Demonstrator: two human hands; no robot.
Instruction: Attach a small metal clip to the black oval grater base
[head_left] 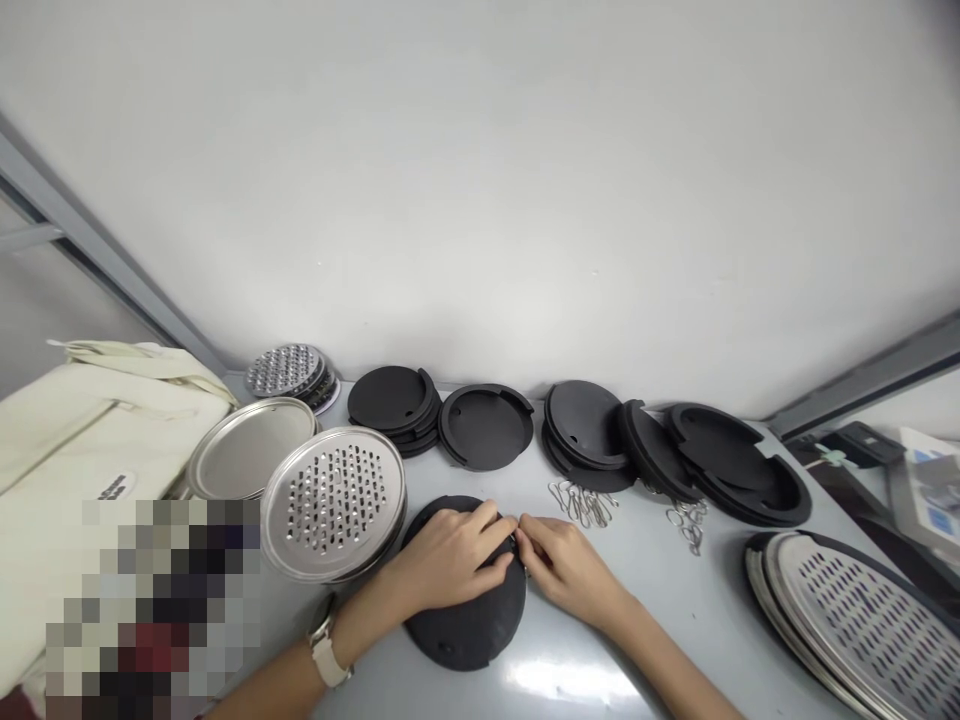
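Observation:
A round black plastic cover (465, 630) lies on the table in front of me. My left hand (461, 560), with a light-banded watch at the wrist, lies across it and pinches its right edge. At that same edge my right hand (566, 570) is closed in a pinch, its fingertips meeting those of the left. A bit of shiny metal shows between the fingertips, too small and covered to name. Beyond the hands lies a small heap of metal clips (585, 503), and further right a heap of clips with rings (688, 522).
Stacked black covers (394, 398) line the wall, with more black covers (589, 425) to the right. Round metal grater plates (334, 505) and a plain metal disc (255, 450) are at left, beside a cream bag (67, 480). More grater plates (877, 620) lean at right.

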